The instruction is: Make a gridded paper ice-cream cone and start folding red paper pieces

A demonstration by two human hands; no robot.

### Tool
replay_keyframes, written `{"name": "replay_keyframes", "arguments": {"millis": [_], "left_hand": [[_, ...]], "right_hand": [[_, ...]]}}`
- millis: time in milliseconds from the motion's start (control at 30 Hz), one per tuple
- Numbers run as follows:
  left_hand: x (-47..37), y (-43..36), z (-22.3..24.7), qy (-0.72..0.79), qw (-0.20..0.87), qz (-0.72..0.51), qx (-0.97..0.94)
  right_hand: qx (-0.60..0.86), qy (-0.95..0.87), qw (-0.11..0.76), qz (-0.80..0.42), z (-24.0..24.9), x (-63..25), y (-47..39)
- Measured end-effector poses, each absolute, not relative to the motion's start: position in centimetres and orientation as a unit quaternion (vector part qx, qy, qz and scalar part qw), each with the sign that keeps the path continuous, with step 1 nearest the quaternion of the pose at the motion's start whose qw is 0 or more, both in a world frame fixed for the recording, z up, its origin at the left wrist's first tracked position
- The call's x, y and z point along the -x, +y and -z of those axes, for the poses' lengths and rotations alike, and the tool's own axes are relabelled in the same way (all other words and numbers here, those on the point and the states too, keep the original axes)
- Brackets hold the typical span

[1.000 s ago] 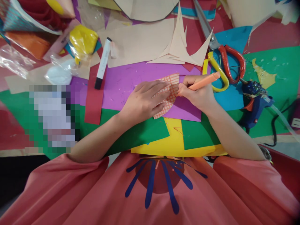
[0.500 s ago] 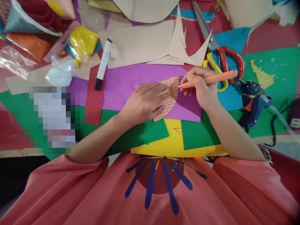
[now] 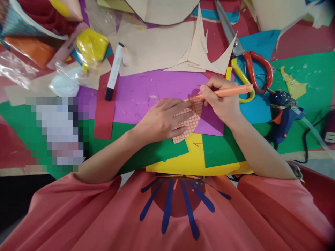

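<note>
A cream paper piece with a grid of orange lines (image 3: 193, 122) lies over the purple sheet (image 3: 136, 87). My left hand (image 3: 166, 118) rests flat on its left part, fingers a little apart, and covers some of it. In my right hand (image 3: 221, 97) is an orange marker (image 3: 234, 91), pinched between thumb and fingers. The marker's tip is at the upper edge of the gridded piece. Its barrel points to the right.
Scissors with red and yellow handles (image 3: 252, 75) and a blue glue gun (image 3: 284, 122) lie at the right. Up left are a white marker (image 3: 114, 71), a red strip (image 3: 104, 120) and a yellow bagged lump (image 3: 92, 45). Cream offcuts (image 3: 195, 52) lie beyond my hands.
The gridded piece and my left hand have shifted slightly right and toward me. My right hand has moved a little, and the orange marker's back end is further left and lower.
</note>
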State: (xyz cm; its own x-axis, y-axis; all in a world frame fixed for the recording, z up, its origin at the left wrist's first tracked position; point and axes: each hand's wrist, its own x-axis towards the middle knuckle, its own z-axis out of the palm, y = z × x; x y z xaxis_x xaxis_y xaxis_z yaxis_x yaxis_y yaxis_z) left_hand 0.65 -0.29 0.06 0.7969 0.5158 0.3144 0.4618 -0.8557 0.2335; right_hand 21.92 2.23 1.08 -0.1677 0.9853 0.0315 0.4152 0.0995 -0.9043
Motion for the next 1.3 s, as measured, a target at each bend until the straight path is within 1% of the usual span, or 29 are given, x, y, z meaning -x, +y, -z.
{"name": "replay_keyframes", "arguments": {"millis": [267,433,533,667,867,1033,1167,1300], "left_hand": [[-0.73,-0.25,-0.22,0.251,0.072,-0.191,-0.946],[-0.70,-0.31,-0.41,0.254,0.067,-0.177,-0.948],[-0.67,-0.35,-0.38,0.263,0.079,-0.160,-0.948],[-0.62,-0.35,-0.25,0.277,0.105,-0.143,-0.944],[-0.69,-0.32,-0.38,0.263,0.069,-0.162,-0.949],[-0.79,-0.38,-0.54,0.278,0.069,-0.123,-0.950],[-0.72,-0.39,-0.23,0.274,0.085,-0.149,-0.946],[-0.58,-0.26,0.39,0.309,0.105,-0.175,-0.929]], "right_hand": [[0.535,-0.671,0.345,-0.380,-1.27,-21.85,2.30],[0.505,-0.673,0.351,-0.410,-1.01,-21.93,2.42],[0.505,-0.669,0.345,-0.423,-0.85,-21.97,2.41],[0.518,-0.666,0.348,-0.409,-1.10,-21.87,2.31],[0.522,-0.665,0.339,-0.413,-1.17,-21.86,2.27],[0.510,-0.676,0.336,-0.413,-0.74,-21.95,2.32],[0.491,-0.658,0.355,-0.448,-0.84,-21.85,2.37],[0.492,-0.633,0.384,-0.458,-1.02,-21.82,2.34]]}}
